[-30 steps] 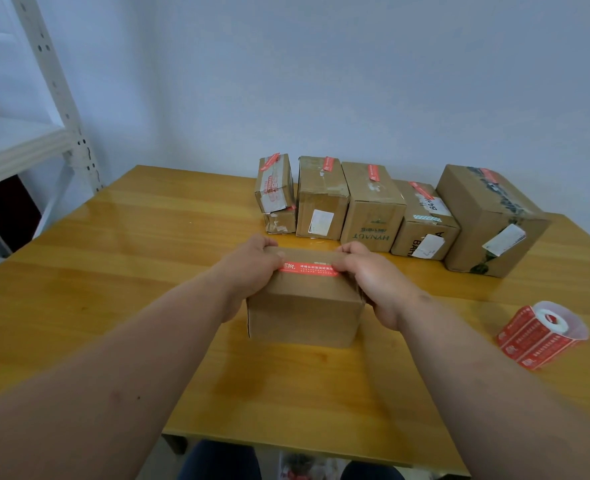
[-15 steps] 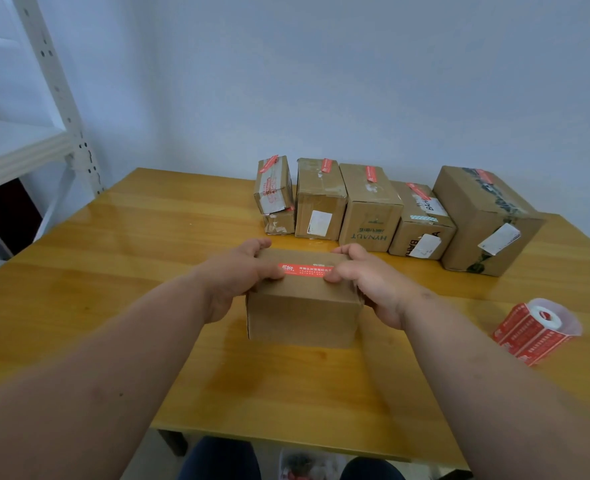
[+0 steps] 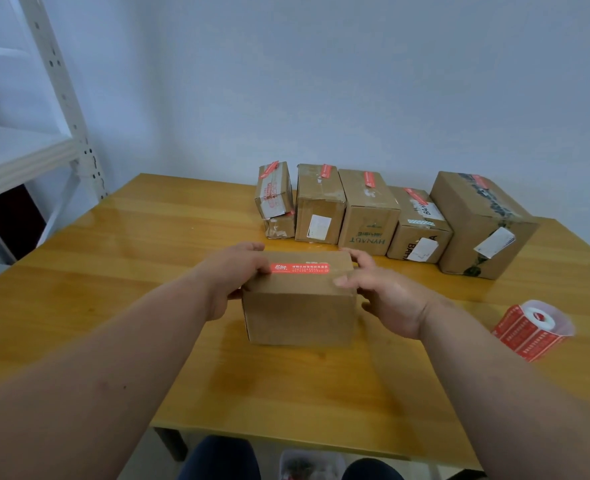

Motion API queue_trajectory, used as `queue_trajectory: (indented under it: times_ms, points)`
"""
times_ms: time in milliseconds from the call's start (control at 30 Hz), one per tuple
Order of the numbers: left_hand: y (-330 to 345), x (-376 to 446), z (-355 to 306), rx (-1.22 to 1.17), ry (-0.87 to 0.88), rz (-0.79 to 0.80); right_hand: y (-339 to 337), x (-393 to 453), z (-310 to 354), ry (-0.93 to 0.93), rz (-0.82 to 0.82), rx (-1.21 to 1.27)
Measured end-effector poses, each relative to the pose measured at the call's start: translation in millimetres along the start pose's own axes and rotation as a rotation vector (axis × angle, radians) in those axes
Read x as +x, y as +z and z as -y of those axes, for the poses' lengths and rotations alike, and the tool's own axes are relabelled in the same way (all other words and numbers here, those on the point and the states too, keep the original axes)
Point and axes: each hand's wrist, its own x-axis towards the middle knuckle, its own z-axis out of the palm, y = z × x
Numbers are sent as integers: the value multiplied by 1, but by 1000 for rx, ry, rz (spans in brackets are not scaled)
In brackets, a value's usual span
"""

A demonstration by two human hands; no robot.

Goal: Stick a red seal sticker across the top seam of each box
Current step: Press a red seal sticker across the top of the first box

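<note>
Both thumbs are sliding outward along the sticker compared with a moment earlier, so more of the red strip is now showing between them. The left hand (image 3: 238, 271) is gripping the left end of the cardboard box (image 3: 300, 303), fingers curling over the far edge and thumb pressing near the sticker's left tip; the right hand (image 3: 387, 299) is clasping the right end, thumb lying on the top close to the sticker's right tip. The red seal sticker (image 3: 300, 267) is lying flat across the box's top, and the box is sitting on the wooden table (image 3: 113, 271) in front of a row of sealed boxes (image 3: 369, 209) along the wall. The sticker roll (image 3: 532, 329) is resting well apart to the right. To finish well, I judge the thumbs should be pressing firmly right out to both ends, rubbing down any lifted corners.
</note>
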Motion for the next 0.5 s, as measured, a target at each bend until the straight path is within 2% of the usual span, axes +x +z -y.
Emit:
queue_trajectory:
  times_ms: [67, 133, 200, 300, 367, 500]
  points:
    - [-2, 0, 1, -44, -14, -9, -4, -3, -7, -25, 102, -16]
    - [-2, -2, 0, -59, -24, -11, -5, -4, -9, -23, 111, -62]
    - [-3, -6, -4, -19, -1, -10, -3, -4, -5, -30, 20, -109]
    - [-5, -13, -10, 82, 104, 6, -3, -2, 10, -35, -149, -53]
    - [-7, -19, -13, 79, 161, 71, -7, -3, 20, 23, -191, 8]
    - [-8, -28, -13, 37, 248, 207, -13, -6, 22, 241, -162, 91]
